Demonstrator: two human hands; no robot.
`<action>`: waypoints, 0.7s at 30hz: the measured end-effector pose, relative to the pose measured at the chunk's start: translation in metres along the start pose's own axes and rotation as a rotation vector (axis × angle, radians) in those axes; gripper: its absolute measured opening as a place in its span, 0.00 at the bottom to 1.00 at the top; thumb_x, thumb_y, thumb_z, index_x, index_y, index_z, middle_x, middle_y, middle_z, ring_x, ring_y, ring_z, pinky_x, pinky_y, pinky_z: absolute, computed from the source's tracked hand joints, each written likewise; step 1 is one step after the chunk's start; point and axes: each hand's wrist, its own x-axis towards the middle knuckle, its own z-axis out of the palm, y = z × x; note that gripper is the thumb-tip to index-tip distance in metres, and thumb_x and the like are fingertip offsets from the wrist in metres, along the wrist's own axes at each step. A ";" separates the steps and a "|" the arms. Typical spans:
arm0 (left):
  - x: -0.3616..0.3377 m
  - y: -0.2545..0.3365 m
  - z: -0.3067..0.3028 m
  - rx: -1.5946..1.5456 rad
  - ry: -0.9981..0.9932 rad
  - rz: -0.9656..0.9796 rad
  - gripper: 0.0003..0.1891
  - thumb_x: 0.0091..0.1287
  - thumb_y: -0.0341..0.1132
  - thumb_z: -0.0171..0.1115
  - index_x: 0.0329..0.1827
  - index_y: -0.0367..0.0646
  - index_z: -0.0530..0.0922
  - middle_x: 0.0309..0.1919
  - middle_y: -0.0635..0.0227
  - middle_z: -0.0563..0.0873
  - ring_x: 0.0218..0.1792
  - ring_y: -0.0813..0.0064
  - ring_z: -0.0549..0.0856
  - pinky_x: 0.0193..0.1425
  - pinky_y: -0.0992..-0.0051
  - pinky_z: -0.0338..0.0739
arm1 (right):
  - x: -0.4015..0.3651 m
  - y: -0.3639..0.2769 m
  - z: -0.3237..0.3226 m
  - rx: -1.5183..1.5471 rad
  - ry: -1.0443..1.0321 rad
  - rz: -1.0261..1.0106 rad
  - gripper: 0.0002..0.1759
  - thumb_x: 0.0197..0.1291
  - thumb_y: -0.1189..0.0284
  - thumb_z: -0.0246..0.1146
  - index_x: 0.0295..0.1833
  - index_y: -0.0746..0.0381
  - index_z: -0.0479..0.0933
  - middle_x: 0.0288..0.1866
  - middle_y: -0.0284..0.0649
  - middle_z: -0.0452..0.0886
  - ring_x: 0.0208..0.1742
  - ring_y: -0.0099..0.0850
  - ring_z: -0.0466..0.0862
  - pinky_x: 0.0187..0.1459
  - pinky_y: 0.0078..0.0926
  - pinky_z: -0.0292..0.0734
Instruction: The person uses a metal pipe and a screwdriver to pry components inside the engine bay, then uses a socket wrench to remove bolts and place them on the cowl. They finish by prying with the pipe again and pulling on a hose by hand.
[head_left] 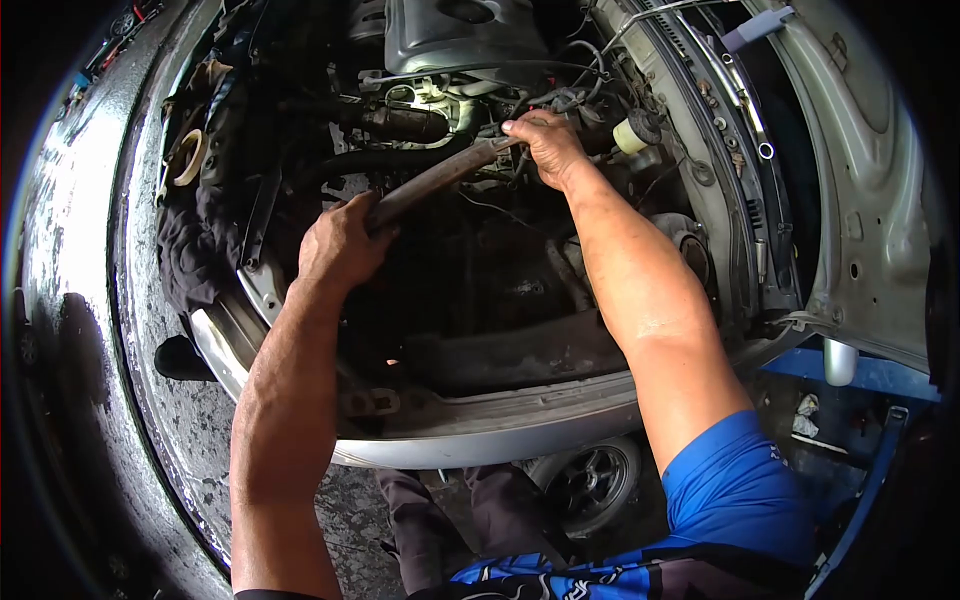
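Both hands are on one bar [440, 177], a long rusty length of metal that lies across the open engine bay below the engine cover [455, 35]. The bar's long axis runs on a slant: its high end points up toward the cover and its low end drops away from the cover toward the person.

The left hand [340, 245] is clenched around the low end, the end farther from the cover, with the knuckles up and the fingers wrapped under. The right hand [545, 140] grasps the high end, the end nearer the cover, with its fingers curled over the top of the metal. So the right hand sits nearer the cover and the left nearer the body, well apart along the bar, with bare metal showing between them.

A black hose [400, 158] runs just beside the bar on its cover side, on much the same slant. A pale cap [632, 135] stands near the right hand, below and to the right of the cover. The bumper [480, 430] curves farthest from the cover, under both forearms
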 end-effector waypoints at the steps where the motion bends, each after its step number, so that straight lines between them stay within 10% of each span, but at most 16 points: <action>1: 0.001 -0.003 0.001 0.007 -0.022 -0.014 0.29 0.63 0.49 0.71 0.67 0.54 0.79 0.50 0.56 0.88 0.56 0.54 0.85 0.61 0.58 0.80 | 0.002 -0.001 -0.002 -0.214 -0.052 -0.068 0.21 0.51 0.59 0.76 0.44 0.63 0.84 0.41 0.43 0.86 0.44 0.33 0.83 0.48 0.34 0.78; 8: 0.004 -0.010 0.006 0.000 -0.064 -0.023 0.29 0.63 0.48 0.71 0.68 0.56 0.78 0.54 0.57 0.87 0.58 0.53 0.84 0.63 0.59 0.79 | -0.017 -0.067 0.001 -1.172 -0.508 -0.183 0.22 0.66 0.51 0.64 0.51 0.59 0.84 0.47 0.46 0.87 0.53 0.41 0.86 0.53 0.39 0.79; 13: 0.004 -0.007 0.011 0.127 -0.011 0.034 0.28 0.63 0.45 0.72 0.68 0.61 0.78 0.58 0.62 0.82 0.65 0.56 0.78 0.66 0.53 0.74 | -0.026 -0.093 0.009 -1.316 -0.806 -0.026 0.22 0.61 0.60 0.63 0.58 0.57 0.83 0.52 0.44 0.87 0.56 0.43 0.85 0.57 0.41 0.78; 21: 0.005 0.000 0.011 0.161 0.026 0.102 0.29 0.63 0.44 0.71 0.69 0.60 0.77 0.56 0.60 0.82 0.63 0.55 0.78 0.64 0.52 0.74 | -0.059 -0.076 0.000 -1.612 -0.631 -0.050 0.21 0.55 0.75 0.60 0.54 0.54 0.84 0.59 0.45 0.82 0.61 0.46 0.82 0.59 0.47 0.79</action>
